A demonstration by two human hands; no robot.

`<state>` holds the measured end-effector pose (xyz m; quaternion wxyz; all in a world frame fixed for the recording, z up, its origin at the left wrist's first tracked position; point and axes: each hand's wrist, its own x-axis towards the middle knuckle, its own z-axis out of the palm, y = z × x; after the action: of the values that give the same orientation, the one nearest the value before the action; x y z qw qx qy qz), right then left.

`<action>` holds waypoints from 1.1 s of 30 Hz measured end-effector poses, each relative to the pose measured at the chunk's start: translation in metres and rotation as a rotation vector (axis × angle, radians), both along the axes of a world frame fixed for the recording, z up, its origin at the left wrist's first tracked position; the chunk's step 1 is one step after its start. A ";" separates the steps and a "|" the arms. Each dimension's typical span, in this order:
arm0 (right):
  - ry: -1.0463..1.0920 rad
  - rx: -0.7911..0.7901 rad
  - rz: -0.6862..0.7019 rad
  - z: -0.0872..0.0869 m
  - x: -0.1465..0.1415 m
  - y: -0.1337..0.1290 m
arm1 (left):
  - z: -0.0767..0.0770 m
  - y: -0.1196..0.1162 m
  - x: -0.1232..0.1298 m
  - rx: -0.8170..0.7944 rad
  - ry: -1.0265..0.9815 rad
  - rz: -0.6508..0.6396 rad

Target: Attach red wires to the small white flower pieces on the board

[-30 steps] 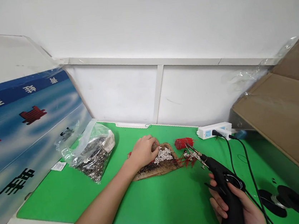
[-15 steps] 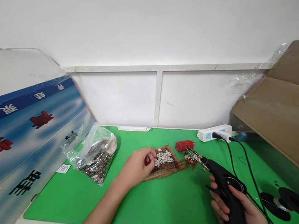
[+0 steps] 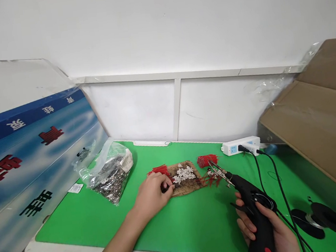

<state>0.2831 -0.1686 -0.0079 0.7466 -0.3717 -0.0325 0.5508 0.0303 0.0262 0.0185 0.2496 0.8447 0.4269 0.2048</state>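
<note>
Over a flat green tabletop (image 3: 185, 225), the right hand (image 3: 282, 234) is wrapping fingers around a black pistol-shaped soldering tool (image 3: 260, 230); the left hand (image 3: 153, 192) is curling, its grip hidden, beside a scorched brown board (image 3: 190, 187) where small silver metal pieces (image 3: 184, 173) are lying.

Metal pieces (image 3: 183, 173) on board (image 3: 191, 187); bag (image 3: 111, 175) to its left; spool (image 3: 327, 219) right.

The soldering gun (image 3: 261, 234) is black, wires (image 3: 207, 160) red.

Silver pieces (image 3: 184, 174) lie heaped on a dark-stained board (image 3: 187, 188); the black soldering gun (image 3: 259, 224) slants over the front edge of the tabletop (image 3: 185, 221).
</note>
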 end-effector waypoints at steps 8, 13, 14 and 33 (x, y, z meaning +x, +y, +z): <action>-0.026 -0.031 -0.030 0.002 -0.001 -0.001 | 0.007 0.008 -0.018 0.137 0.085 0.083; -0.042 -0.070 -0.013 0.006 -0.002 -0.001 | 0.006 0.025 -0.029 0.130 0.137 0.147; -0.044 -0.078 -0.013 0.007 -0.002 -0.001 | 0.005 0.026 -0.030 0.120 0.126 0.149; 0.003 -0.082 -0.019 0.011 -0.003 -0.001 | 0.009 0.004 -0.036 0.192 -0.015 0.049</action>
<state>0.2800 -0.1699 0.0028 0.7358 -0.4015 -0.0050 0.5453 -0.0057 0.0304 0.0280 0.1657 0.8525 0.4238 0.2573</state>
